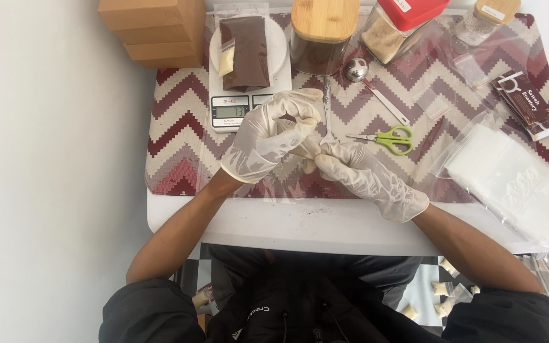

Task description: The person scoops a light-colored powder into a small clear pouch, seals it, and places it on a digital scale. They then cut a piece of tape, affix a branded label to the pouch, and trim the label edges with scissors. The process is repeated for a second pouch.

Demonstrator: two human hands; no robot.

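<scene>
Both of my hands wear white gloves and meet over the zigzag mat. My left hand pinches the top of a small clear bag with pale contents. My right hand holds the same bag from the right. A metal spoon lies just behind my fingers. On the white scale at the back rests a clear bag of dark brown powder with a small pale packet inside.
Green-handled scissors lie right of my hands. A wooden-lidded jar, a red-lidded container, a small jar and a measuring scoop stand behind. Clear bags and dark labels are at right; wooden blocks at back left.
</scene>
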